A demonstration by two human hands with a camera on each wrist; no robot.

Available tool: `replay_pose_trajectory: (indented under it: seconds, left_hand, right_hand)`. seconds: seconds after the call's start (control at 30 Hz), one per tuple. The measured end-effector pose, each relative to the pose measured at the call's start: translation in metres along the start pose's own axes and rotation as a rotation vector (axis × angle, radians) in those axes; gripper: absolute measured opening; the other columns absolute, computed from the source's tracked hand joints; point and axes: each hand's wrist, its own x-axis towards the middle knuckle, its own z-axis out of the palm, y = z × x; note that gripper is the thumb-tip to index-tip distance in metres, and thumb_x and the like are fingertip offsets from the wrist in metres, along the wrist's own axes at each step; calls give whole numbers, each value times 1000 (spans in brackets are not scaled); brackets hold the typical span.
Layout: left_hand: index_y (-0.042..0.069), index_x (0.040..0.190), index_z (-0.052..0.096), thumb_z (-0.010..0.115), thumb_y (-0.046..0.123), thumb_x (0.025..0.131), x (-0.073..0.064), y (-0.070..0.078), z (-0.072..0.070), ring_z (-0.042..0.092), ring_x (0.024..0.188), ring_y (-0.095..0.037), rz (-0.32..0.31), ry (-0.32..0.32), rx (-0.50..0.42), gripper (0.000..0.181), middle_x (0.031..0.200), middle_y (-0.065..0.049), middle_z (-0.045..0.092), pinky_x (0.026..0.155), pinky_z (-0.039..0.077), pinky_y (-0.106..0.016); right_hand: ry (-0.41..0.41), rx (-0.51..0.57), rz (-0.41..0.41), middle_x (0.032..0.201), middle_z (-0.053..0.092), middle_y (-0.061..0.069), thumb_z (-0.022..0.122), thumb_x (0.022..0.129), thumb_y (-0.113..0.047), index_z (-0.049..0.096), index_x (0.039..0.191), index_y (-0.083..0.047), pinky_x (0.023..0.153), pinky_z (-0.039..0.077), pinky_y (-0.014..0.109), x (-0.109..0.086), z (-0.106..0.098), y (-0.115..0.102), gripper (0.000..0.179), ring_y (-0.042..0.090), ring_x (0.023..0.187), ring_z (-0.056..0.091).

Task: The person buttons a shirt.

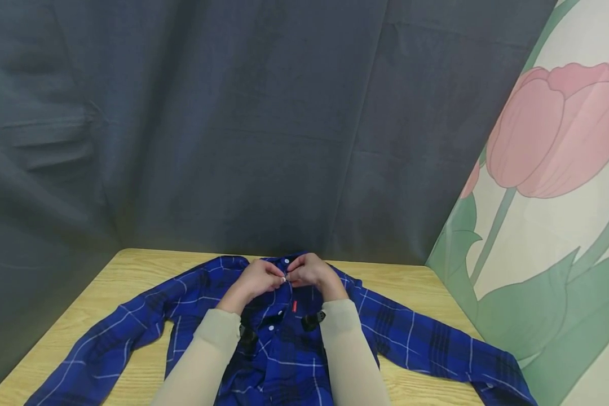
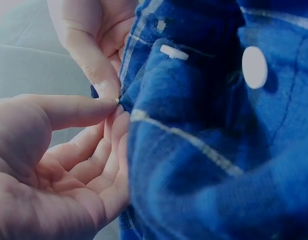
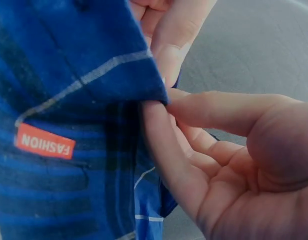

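Observation:
A blue plaid long-sleeved shirt (image 1: 289, 363) lies spread front up, collar at the far side. My left hand (image 1: 257, 277) and right hand (image 1: 314, 272) meet at its front opening just below the collar, fingertips together. With thumb and fingers the left hand (image 2: 69, 155) pinches the edge of the placket, a tiny white bit showing at its thumb tip. My right hand (image 3: 229, 150) pinches the corner of the other front edge between thumb and forefinger. Around the held spot, the cloth and fingers hide most of the button and buttonhole.
White buttons (image 2: 254, 67) run down the shirt front. A red label (image 3: 45, 141) reading FASHION is sewn on the chest. Both sleeves spread outward over the wooden table (image 1: 413, 389). Behind hangs a dark grey curtain (image 1: 264, 129); a tulip-patterned panel (image 1: 553, 135) stands at right.

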Motion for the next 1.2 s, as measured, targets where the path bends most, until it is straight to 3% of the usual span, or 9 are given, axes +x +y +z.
replay_pose_trajectory:
  seconds: [0.4, 0.67, 0.97, 1.2]
  left_hand:
    - [0, 100, 81, 79, 7, 94, 0, 1, 2, 75, 81, -18, -14, 41, -15, 9, 100, -14, 80, 85, 67, -38]
    - [-1, 98, 81, 79, 7, 94, -2, 1, 3, 75, 80, -18, -25, 61, -34, 9, 99, -14, 79, 86, 68, -39]
    - [-3, 98, 80, 77, 5, 94, -3, 3, 2, 77, 80, -18, -47, 78, -80, 9, 95, -15, 80, 86, 68, -39]
    - [-4, 97, 81, 77, 4, 94, -2, 2, 3, 74, 75, -15, -33, 105, -116, 10, 91, -14, 80, 81, 68, -35]
  right_hand:
    - [10, 56, -2, 94, 73, 11, 80, 93, 1, 69, 100, -1, 93, 67, 45, -2, -2, 0, 13, 21, 86, 78]
    - [7, 141, 21, 98, 78, 16, 73, 98, 5, 67, 107, 3, 94, 66, 45, 1, -3, 1, 11, 25, 87, 81]
    - [-7, 180, 20, 92, 74, 11, 74, 97, 5, 60, 109, -2, 91, 68, 46, 4, -2, 0, 20, 20, 80, 77]
    - [-13, 219, 9, 92, 77, 10, 72, 98, 4, 62, 105, -1, 91, 67, 43, 3, -4, 0, 13, 18, 82, 78]
